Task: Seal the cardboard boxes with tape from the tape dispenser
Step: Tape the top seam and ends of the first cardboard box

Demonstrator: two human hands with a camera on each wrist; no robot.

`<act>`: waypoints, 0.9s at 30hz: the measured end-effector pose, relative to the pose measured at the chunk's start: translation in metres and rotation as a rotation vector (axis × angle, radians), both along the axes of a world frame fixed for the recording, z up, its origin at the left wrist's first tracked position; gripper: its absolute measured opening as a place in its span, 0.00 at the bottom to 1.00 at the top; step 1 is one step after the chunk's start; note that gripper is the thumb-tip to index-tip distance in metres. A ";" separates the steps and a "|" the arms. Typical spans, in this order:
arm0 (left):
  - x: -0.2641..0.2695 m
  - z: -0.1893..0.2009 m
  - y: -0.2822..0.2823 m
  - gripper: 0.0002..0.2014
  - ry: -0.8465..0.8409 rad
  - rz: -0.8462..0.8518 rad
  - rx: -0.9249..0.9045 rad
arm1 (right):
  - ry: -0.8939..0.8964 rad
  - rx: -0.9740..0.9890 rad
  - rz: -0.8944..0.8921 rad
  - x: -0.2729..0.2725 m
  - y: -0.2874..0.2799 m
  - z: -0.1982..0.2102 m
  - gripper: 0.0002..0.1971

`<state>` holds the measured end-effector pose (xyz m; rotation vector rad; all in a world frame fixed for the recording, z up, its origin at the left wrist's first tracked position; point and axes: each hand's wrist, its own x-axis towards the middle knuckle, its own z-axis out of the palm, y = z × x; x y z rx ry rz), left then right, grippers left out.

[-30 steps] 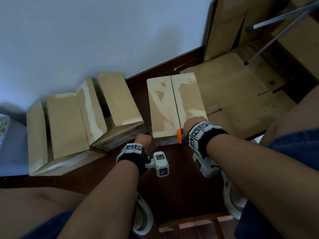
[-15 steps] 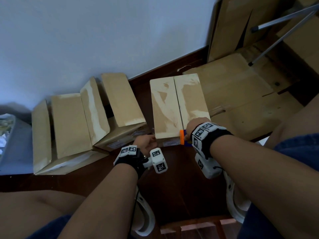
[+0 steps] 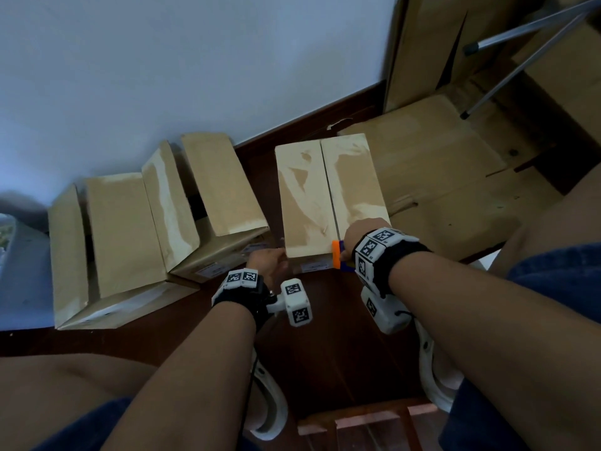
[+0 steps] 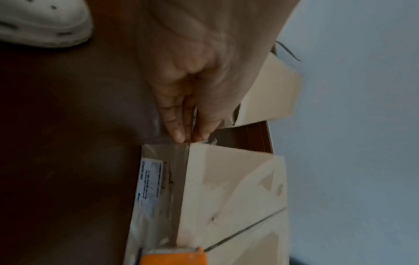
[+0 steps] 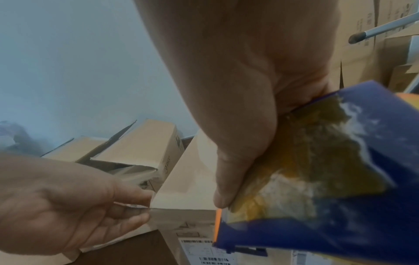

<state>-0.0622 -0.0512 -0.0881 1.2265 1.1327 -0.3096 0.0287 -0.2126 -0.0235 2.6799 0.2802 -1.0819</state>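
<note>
Right hand grips the tape dispenser at the closed box; left hand pinches the tape end. Seam untaped; open boxes apparently wait.

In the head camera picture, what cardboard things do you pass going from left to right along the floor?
Big open brown cardboard box → smaller open cardboard box → closed cardboard box with a centre seam → flattened cardboard sheets.

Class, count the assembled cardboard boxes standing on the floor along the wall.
3. The open box stands leftmost, a second open box beside it, and the closed box is nearest the hands. Flattened cardboard lies right; more may be hidden.
</note>
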 end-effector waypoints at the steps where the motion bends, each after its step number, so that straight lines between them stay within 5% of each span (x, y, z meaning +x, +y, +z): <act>1: 0.002 -0.003 0.003 0.10 0.018 0.012 0.017 | 0.024 -0.031 0.050 0.001 -0.003 0.000 0.26; 4: 0.004 0.003 0.003 0.14 0.026 -0.029 0.055 | 0.061 -0.015 0.133 0.008 -0.005 0.003 0.25; 9: 0.001 -0.007 0.000 0.10 -0.044 -0.090 0.181 | 0.038 -0.016 0.005 0.011 0.002 -0.015 0.29; 14: -0.003 -0.014 -0.001 0.10 -0.110 -0.269 0.443 | 0.015 0.317 -0.113 0.008 -0.023 -0.003 0.20; 19: -0.005 -0.012 0.003 0.08 -0.161 -0.241 0.306 | 0.093 -0.001 0.004 0.007 -0.002 -0.004 0.25; 27: -0.020 -0.006 0.007 0.11 -0.176 -0.239 0.111 | 0.090 -0.046 0.025 0.011 -0.002 -0.007 0.28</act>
